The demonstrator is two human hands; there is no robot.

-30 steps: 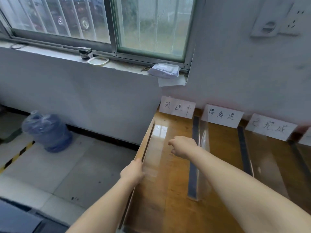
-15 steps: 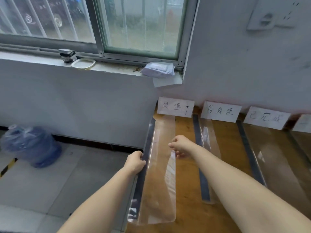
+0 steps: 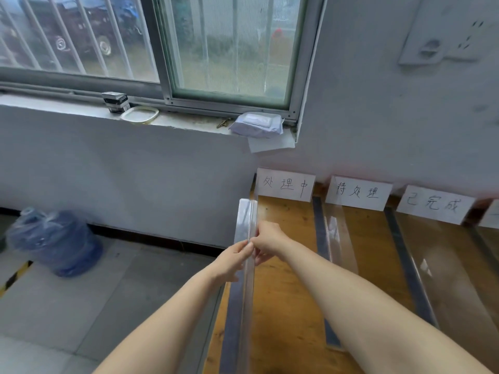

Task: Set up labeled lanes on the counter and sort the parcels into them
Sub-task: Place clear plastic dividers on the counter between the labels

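Both hands are on the clear divider [image 3: 244, 220]. It stands on its long edge along the left edge of the counter [image 3: 286, 298], running from the near side back toward the wall and ending just left of the first label [image 3: 286, 184]. The left hand [image 3: 233, 261] pinches the top edge from the outer side, fingers curled onto the plastic. The right hand [image 3: 268, 240] grips the same spot from the counter side, fingers curled. The hands meet at that edge; can't tell if they touch. A dark strip [image 3: 229, 333] runs along the divider's lower edge.

At the back of the counter, handwritten paper labels lean on the wall: the first, then the second label [image 3: 357, 193] and the third label [image 3: 434, 205]. A tape strip [image 3: 320, 230] lies between the first two lanes, with a second divider [image 3: 339, 238] just right of it, tilted. Another tape strip [image 3: 399, 252] comes next, then a clear sheet [image 3: 445, 265]; its tilt is unclear.

On the sill: a wipes pack [image 3: 258, 125], a small black box [image 3: 114, 101] and a ring [image 3: 139, 114]. On the floor: a water jug [image 3: 54, 241] in a blue bag.
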